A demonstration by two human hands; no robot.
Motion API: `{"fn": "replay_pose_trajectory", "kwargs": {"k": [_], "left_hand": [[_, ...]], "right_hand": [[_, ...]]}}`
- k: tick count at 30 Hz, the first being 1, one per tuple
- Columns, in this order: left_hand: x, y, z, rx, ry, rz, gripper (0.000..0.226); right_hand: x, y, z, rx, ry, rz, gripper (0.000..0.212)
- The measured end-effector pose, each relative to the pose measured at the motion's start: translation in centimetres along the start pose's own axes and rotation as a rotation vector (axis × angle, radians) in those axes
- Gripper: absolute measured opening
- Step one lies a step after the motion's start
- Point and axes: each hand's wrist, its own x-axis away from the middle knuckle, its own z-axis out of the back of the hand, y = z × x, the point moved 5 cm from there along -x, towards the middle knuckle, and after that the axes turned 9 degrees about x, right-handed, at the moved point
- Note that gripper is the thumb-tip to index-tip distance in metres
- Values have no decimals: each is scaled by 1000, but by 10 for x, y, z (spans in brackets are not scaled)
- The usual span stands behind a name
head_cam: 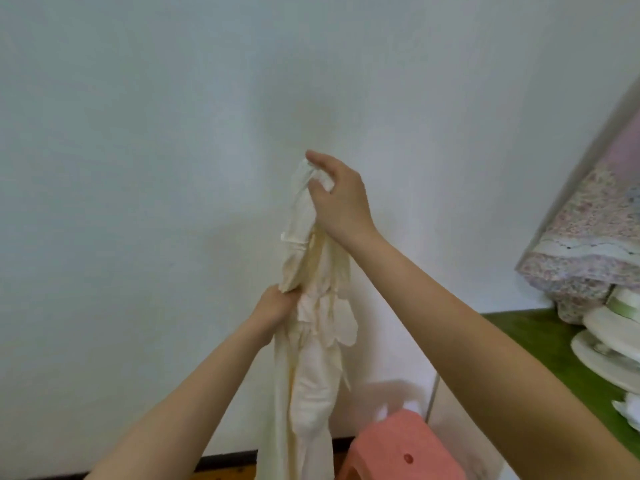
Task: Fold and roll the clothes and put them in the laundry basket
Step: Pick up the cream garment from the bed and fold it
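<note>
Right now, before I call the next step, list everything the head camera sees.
garment: one, cream, hanging in front of the wall, held up by both hands
wall: one, pale, behind everything
pink plastic item: one, salmon pink, bottom edge, right of the garment; stool or basket, cannot tell
green surface: one, green, right side
floral fabric: one bundle, pinkish print, upper right, above the green surface
white rounded items: several, white, stacked on the green surface; cannot tell what they are
left hand: one, grips the garment midway
right hand: one, pinches the garment's top end
</note>
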Motion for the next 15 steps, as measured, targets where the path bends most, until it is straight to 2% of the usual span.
{"fn": "replay_pose_trajectory", "kwargs": {"k": [1, 3, 5, 7, 9, 11, 13, 15], "left_hand": [[-2, -1, 8, 77, 33, 37, 24], [-5, -4, 19, 389, 83, 138, 20], [-3, 4, 16, 784, -48, 254, 24], [2, 11, 18, 1017, -159, 312, 30], [5, 12, 17, 1112, -173, 330, 44], [3, 16, 19, 1130, -176, 283, 46], [2, 25, 22, 1071, -198, 227, 35], [3, 36, 30, 914, -227, 165, 27]], "right_hand": [[-2, 12, -7, 83, -74, -16, 49], [3, 45, -24, 277, -357, -151, 62], [23, 76, -37, 407, -619, -310, 70], [46, 88, -46, 336, -598, -341, 58], [75, 93, -54, 134, -521, -361, 46], [99, 92, -72, 33, -641, -307, 51], [114, 98, -86, 70, -758, -248, 49], [115, 112, -86, 172, -775, -284, 35]]}}
